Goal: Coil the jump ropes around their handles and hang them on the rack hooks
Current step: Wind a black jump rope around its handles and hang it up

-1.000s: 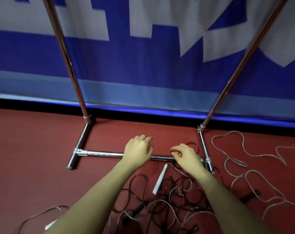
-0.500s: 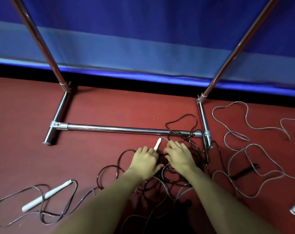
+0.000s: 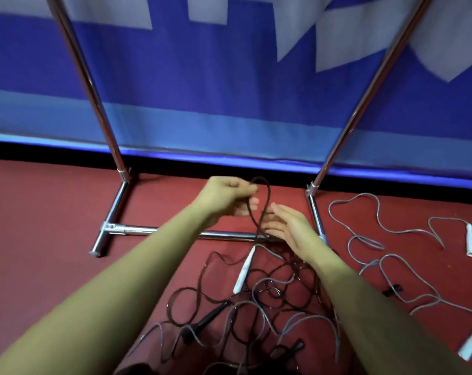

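The left hand [image 3: 226, 194] pinches a raised loop of the dark rope [image 3: 259, 207], fingers curled round the cord; the right hand [image 3: 291, 228] is just beside the hanging strands, fingers straight and relaxed, gripping nothing that I can see. The 2 hands are close together but not touching.

By my reading the step in hand is sorting 1 rope out of the tangle, ahead of any coiling. The next move would call for tracing the lifted cord down to its handle, freeing it from the crossings (it runs into the heap by the rack's bottom bar [image 3: 224, 235]), then winding.

Below the hands the tangled pile [image 3: 256, 307] lies on the red floor [image 3: 40, 239]: at least 2 cord colours, dark and grey, with 1 white handle [image 3: 244, 270] and 2 or 3 black handles [image 3: 210, 318] showing. A separate grey rope [image 3: 391, 266] sprawls to the right, with 2 more white handles [image 3: 470, 239] near it. That makes 3 white handles counted; ropes number probably 3, though the knot hides the count. No rope hangs yet, and the hooks are out of view above the 2 chrome uprights [image 3: 94, 90].
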